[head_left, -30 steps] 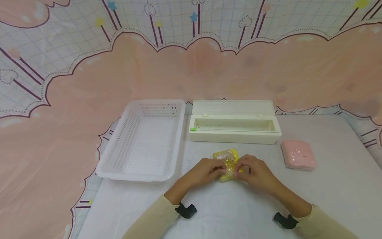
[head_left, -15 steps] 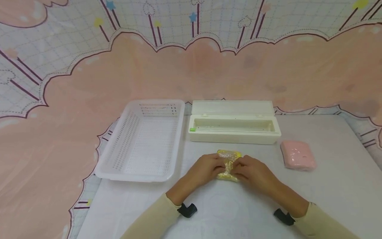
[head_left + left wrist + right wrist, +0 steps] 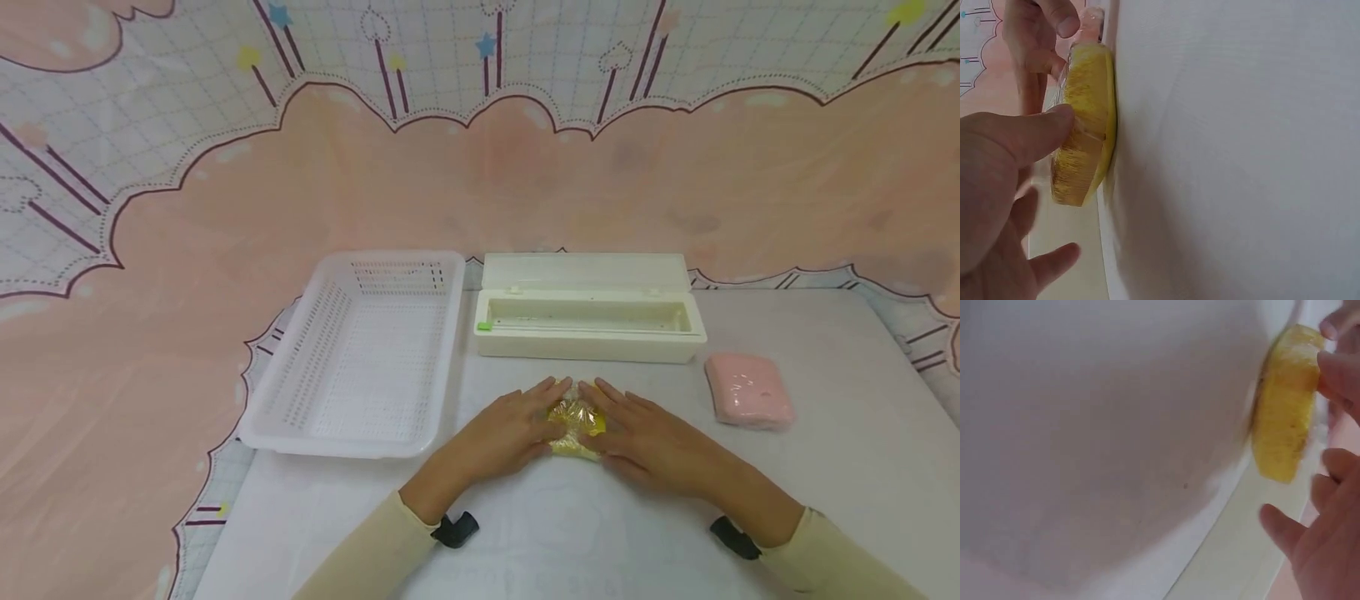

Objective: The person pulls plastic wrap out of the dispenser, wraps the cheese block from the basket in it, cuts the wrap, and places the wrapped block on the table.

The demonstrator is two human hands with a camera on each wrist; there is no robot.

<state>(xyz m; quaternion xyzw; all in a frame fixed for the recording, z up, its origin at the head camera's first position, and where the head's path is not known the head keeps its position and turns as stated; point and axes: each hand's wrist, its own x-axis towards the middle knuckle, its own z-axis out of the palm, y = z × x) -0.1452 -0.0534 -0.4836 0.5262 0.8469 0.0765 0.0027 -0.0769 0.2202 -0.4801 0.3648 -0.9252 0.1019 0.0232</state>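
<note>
A yellow block wrapped in shiny clear film lies flat on the white-covered table, between my two hands. My left hand lies over its left side with fingers extended, and the thumb touches its top near the front. From the other side my right hand mirrors this, fingers spread over the right edge. In the left wrist view the thick yellow side of the block shows, with the left thumb at its upper face. The right wrist view shows the block beside the spread right fingers.
Behind the block stands a long cream box with its lid raised and a small green slider. A white perforated basket is to the left. A pink film-wrapped block lies to the right.
The fingers of both hands were bent, working at the film on top of the block; now they are stretched out flat over its two sides. The block has turned straighter.
</note>
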